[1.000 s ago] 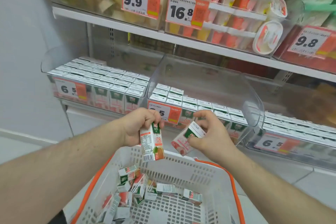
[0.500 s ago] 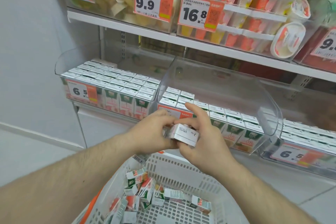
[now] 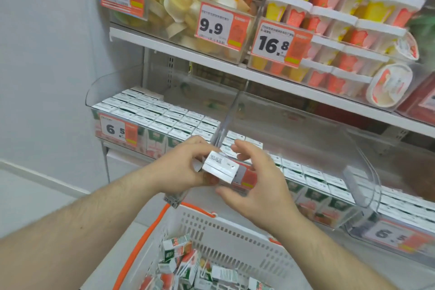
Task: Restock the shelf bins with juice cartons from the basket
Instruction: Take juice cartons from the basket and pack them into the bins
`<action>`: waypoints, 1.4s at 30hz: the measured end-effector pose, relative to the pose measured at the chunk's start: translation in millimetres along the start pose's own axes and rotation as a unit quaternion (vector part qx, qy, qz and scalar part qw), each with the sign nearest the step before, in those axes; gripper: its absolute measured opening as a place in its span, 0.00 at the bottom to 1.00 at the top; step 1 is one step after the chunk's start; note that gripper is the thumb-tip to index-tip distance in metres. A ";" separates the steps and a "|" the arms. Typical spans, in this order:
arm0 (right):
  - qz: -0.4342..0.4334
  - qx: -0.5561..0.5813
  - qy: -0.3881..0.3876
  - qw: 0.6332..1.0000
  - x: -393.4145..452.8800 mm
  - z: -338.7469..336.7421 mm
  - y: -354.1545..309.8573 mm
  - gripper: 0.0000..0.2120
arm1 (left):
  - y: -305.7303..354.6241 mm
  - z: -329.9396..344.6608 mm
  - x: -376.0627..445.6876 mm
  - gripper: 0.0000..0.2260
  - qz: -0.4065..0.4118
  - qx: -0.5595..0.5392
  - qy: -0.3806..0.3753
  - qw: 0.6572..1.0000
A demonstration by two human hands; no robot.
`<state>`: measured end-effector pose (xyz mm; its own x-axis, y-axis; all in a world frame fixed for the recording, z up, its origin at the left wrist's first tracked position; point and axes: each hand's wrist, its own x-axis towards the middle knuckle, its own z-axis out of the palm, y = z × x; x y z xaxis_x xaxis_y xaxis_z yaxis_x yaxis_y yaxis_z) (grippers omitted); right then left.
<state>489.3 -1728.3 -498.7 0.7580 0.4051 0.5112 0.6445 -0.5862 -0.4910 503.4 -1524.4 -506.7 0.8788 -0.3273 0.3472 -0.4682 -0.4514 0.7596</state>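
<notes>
My left hand and my right hand hold small juice cartons pressed together between them, white tops facing me, in front of the middle clear shelf bin. A second carton hangs below my left hand. The middle bin holds rows of cartons along its front only. The left bin is packed with cartons. Below my arms, the white basket with orange handles holds several loose cartons.
A third carton bin sits at the right with a 6.5 price tag. The shelf above carries tubs of fruit cups and snacks behind price tags. A grey wall closes off the left side.
Both hands brought their cartons together and lifted them from above the basket toward the middle bin. The view has tilted up and moved closer to the shelf.
</notes>
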 end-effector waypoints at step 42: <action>0.364 0.136 -0.276 0.879 304.8 170.3 47.3 0.11 | -74.6 -66.3 26.2 0.26 -0.400 0.241 0.185 0.865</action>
<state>767.9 -1513.0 -486.2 0.8644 0.3156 -0.3914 -0.0872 -0.6726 -0.7349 567.5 -1444.3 -517.8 0.8671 0.4967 0.0362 0.3970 -0.7333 0.5520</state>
